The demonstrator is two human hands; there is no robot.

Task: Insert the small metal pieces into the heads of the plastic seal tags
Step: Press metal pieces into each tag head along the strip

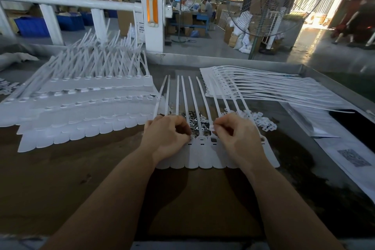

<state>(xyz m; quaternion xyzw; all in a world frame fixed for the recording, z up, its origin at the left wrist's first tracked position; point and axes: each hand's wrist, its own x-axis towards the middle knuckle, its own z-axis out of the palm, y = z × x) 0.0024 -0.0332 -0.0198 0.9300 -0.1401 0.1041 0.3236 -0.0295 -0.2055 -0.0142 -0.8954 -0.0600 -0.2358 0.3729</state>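
A joined strip of white plastic seal tags (205,156) lies flat in front of me, tails pointing away. Behind its heads sits a heap of small shiny metal pieces (194,119). My left hand (168,136) rests on the strip's left heads with fingers curled, fingertips at a tag head; what it holds is hidden. My right hand (235,134) pinches a small white plastic cap (211,128) just above an open tag head (213,139). Two heads between the hands show dark slots.
Rows of stacked tag strips (81,107) fill the left of the table. Another stack of strips (263,85) lies at the back right, with loose white caps (261,121) beside it. Plastic bags and printed sheets (349,154) lie right. A large fan (269,0) stands beyond the table.
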